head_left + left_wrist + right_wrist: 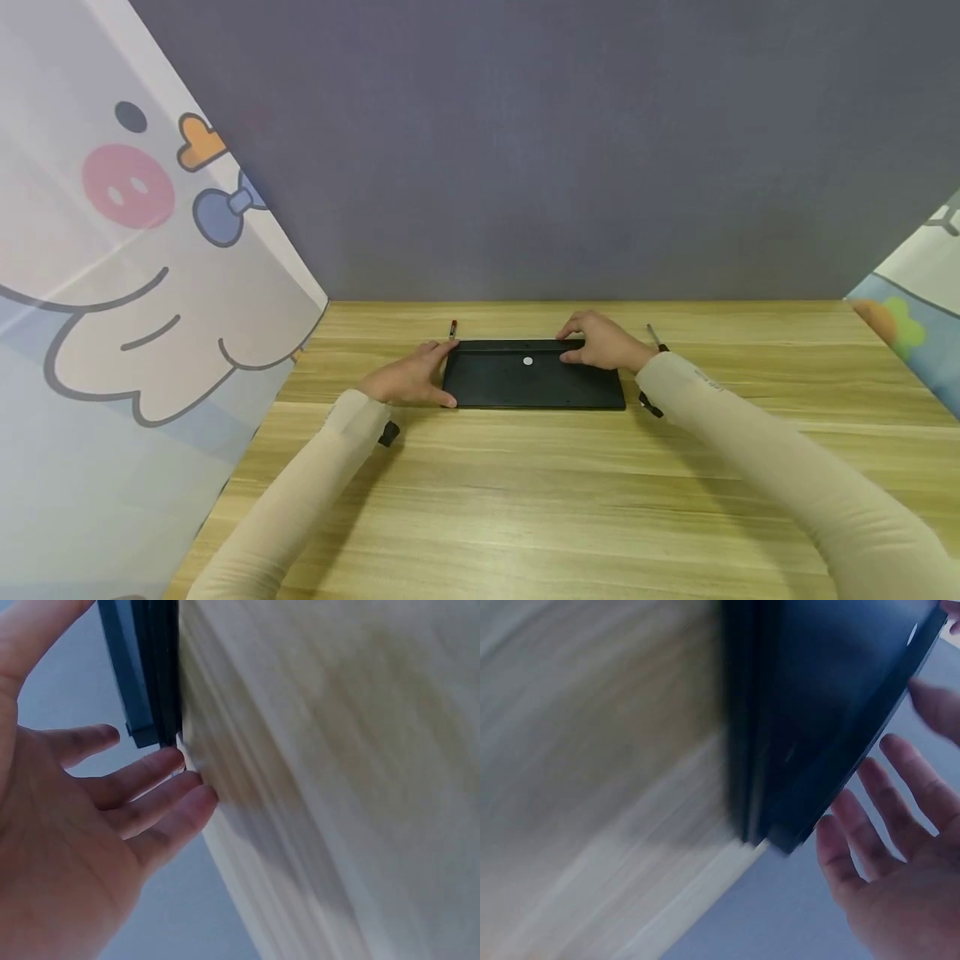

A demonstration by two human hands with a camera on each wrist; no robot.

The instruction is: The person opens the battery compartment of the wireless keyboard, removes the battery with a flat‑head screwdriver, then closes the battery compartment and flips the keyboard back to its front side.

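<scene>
A black keyboard (517, 383) lies underside up on the table, with a raised ridge along its far edge and a round white sticker (528, 362). My left hand (405, 379) grips its left end, fingers at the far corner and thumb at the near one. In the left wrist view those fingers (161, 776) curve toward the keyboard's end. Over the far right part is my right hand (602, 342), its thumb above the underside. The right wrist view shows its fingers (904, 791) extended and spread along the keyboard's edge.
A screwdriver (663, 347) lies right of the keyboard, partly behind my right wrist. Beyond the far left corner is a small red-capped pen (453, 328). The wooden table (487, 492) meets a grey wall panel (570, 167); a cartoon-printed sheet (165, 317) borders the left side.
</scene>
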